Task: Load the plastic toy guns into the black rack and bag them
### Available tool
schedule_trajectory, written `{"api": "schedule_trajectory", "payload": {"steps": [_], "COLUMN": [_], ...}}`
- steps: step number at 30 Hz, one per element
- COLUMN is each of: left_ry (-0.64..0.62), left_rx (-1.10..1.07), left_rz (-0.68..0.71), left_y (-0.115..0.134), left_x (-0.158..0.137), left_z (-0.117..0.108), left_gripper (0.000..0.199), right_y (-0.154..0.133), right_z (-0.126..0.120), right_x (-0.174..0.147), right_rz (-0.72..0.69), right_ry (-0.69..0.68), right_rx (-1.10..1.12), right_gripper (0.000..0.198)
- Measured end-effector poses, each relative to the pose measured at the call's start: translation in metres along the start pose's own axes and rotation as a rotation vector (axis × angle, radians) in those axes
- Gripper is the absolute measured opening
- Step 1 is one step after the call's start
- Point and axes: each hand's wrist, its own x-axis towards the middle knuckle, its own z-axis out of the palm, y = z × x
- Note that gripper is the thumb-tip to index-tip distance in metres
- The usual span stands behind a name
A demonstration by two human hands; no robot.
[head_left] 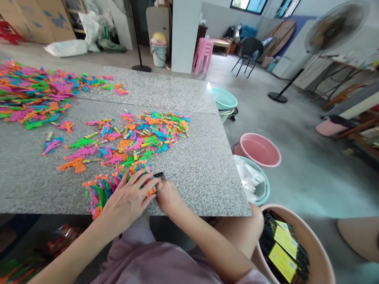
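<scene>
On the stone-topped table, my left hand (130, 198) lies with outstretched fingers across a row of small plastic toy guns (101, 188) in pink, green, blue and orange. The row stands packed side by side along the near edge. Beside its right end, my right hand (169, 197) is closed on a piece of black mesh (159, 175); most of the mesh is hidden by the fingers. Just beyond both hands spreads a loose pile of toy guns (136, 136), some with yellow-labelled pieces on them.
A larger heap of coloured toy guns (32, 91) covers the table's far left. Right of the table stand a pink basin (260, 149), a tub with white plastic (264, 184) and a big tub (324, 256) holding black mesh pieces with yellow cards. A fan (278, 96) stands farther off.
</scene>
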Motion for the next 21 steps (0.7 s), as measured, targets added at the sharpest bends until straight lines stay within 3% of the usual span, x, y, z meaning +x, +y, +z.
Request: {"api": "schedule_trajectory", "payload": {"steps": [3,6,10,14,17,21], "left_ry": [0.038,0.107,0.205,0.201,0.184,0.145], "left_rx": [0.024,0.053,0.044,0.021,0.027,-0.021], "left_rz": [0.008,0.031,0.013,-0.004,0.052,0.070], "left_y": [-0.002,-0.003,0.000,0.001,-0.002,-0.007], "left_x": [-0.002,-0.005,-0.008,-0.008,-0.012,-0.020], "left_z": [0.003,0.009,0.019,0.018,0.010,0.003], "left_gripper": [0.034,0.033,0.033,0.035,0.034,0.034], "right_y": [0.018,0.056,0.106,0.122,0.128,0.152], "right_z": [-0.003,-0.027,-0.073,-0.093,-0.089,-0.079], "right_x": [-0.003,0.019,0.090,0.145,0.137,0.083], "right_rz": [-0.037,-0.029,0.166,0.213,0.208,0.298], "right_ry": [0.024,0.162,0.363,0.318,0.289,0.326], "right_rx": [0.113,0.204,-0.029,-0.273,-0.298,-0.306], "right_gripper": [0.033,0.041,0.045,0.040,0.031,0.033]}}
